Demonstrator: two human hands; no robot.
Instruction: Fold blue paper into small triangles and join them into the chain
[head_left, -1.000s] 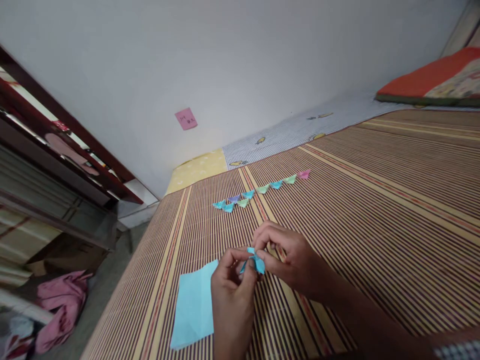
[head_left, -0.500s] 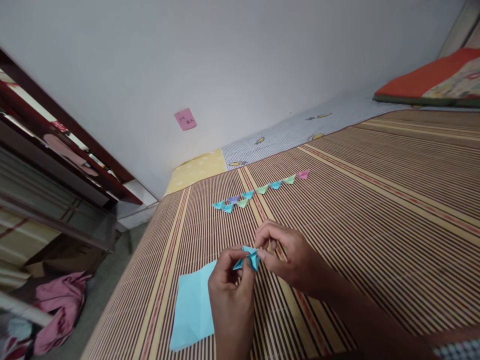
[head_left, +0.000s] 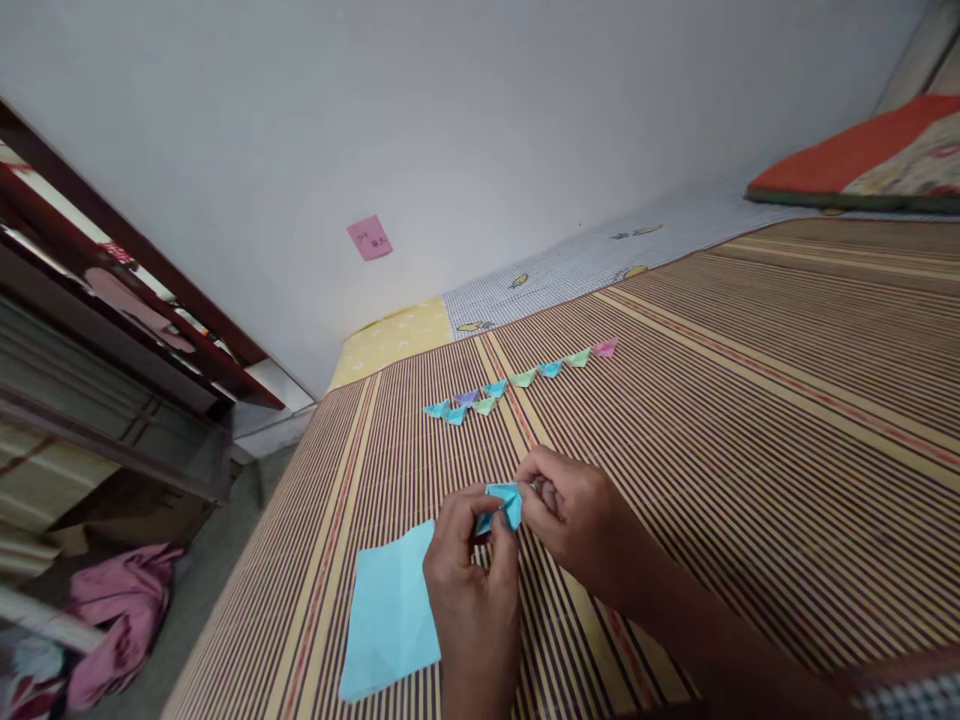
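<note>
Both hands pinch one small folded blue paper piece (head_left: 502,503) just above the striped bamboo mat (head_left: 750,420). My left hand (head_left: 471,590) grips its lower left side with thumb and fingers closed. From the right, my right hand (head_left: 570,515) pinches its other side with closed fingertips. A flat sheet of light blue paper (head_left: 390,612) lies on the mat just left of my left hand. Farther away on the mat, a row of several small folded paper triangles (head_left: 517,382) in blue, green, purple and pink runs diagonally.
A white wall (head_left: 480,130) with a pink sticky note (head_left: 370,238) rises behind the mat. Dark wooden shelving (head_left: 112,320) stands at the left, with pink cloth (head_left: 120,610) on the floor below. An orange cushion (head_left: 862,155) lies at the far right.
The blue piece has been turned and folded between the fingers, and the right fingertips have closed in tighter on it. The hands stay in about the same place.
</note>
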